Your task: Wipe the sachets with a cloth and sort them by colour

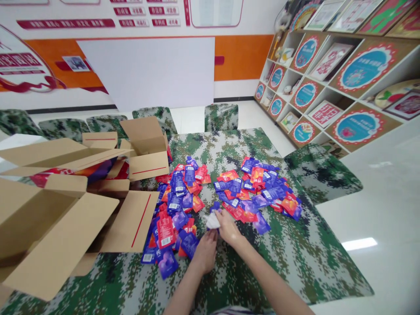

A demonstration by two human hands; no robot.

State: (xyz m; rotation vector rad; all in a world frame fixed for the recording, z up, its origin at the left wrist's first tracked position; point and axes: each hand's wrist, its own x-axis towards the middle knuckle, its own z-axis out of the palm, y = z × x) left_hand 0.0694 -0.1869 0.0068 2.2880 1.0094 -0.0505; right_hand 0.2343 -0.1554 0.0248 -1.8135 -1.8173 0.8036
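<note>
My right hand point(229, 228) is closed on a crumpled white wipe point(212, 221), tissue or cloth, between the two piles of pouches. Just below it, my left hand point(206, 251) has its fingers curled in close to the wipe; what they grip is hidden. A purple pouch point(215, 206) shows right beyond the wipe, and I cannot tell whether it is held or lies on the table. To the left spreads a heap of red and purple spouted pouches point(180, 203). Another heap of the same pouches point(259, 190) lies to the right.
Open cardboard boxes point(131, 223) crowd the table's left side, their flaps sticking out; one farther back holds red and purple packaging. A camouflage cloth point(236, 144) covers the table. Camouflage-covered chairs point(323, 173) stand around it. Shelves point(315, 83) line the right wall.
</note>
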